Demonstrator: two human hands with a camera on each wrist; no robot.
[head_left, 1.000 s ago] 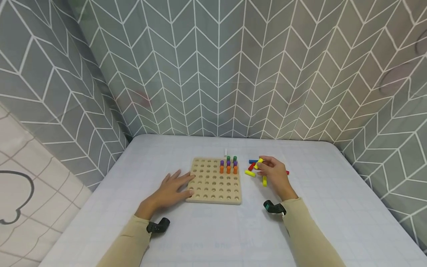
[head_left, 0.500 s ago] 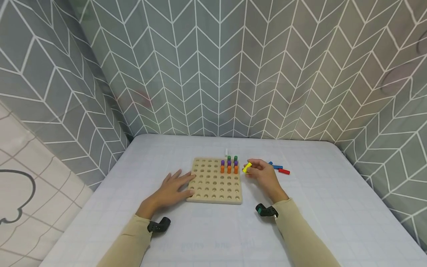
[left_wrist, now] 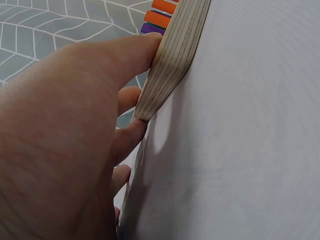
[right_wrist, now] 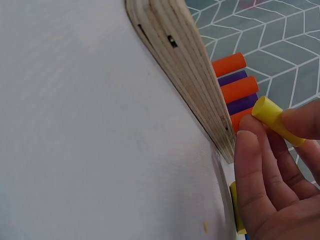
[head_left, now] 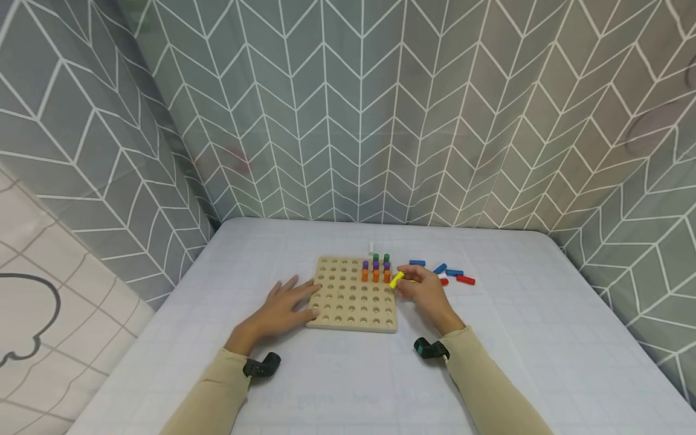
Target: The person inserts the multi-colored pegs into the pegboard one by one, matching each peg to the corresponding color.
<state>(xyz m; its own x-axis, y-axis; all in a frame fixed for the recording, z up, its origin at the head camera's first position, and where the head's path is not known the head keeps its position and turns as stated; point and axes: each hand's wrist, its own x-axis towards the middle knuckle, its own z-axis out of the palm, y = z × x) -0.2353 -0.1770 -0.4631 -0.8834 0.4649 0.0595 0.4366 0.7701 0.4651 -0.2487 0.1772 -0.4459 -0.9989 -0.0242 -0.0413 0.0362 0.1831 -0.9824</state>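
The patterned backdrop (head_left: 353, 121) rises beyond both hands, and the white table (head_left: 544, 338) spreads beneath them. Between them lies the board (head_left: 356, 294), its left edge touched by the left hand (head_left: 283, 308), fingers spread. Just right of it, the right hand (head_left: 426, 296) pinches a yellow peg (head_left: 397, 280) between thumb and fingers, tilted at the board's right edge. Left of the pinch, orange pegs (head_left: 376, 276) stand in the board, with purple pegs (head_left: 376, 266), then green pegs (head_left: 376, 257) behind. A white peg (head_left: 371, 248) is farther off, past the board. Blue pegs (head_left: 417, 263) lie beyond the right hand, red pegs (head_left: 466, 280) to its right.
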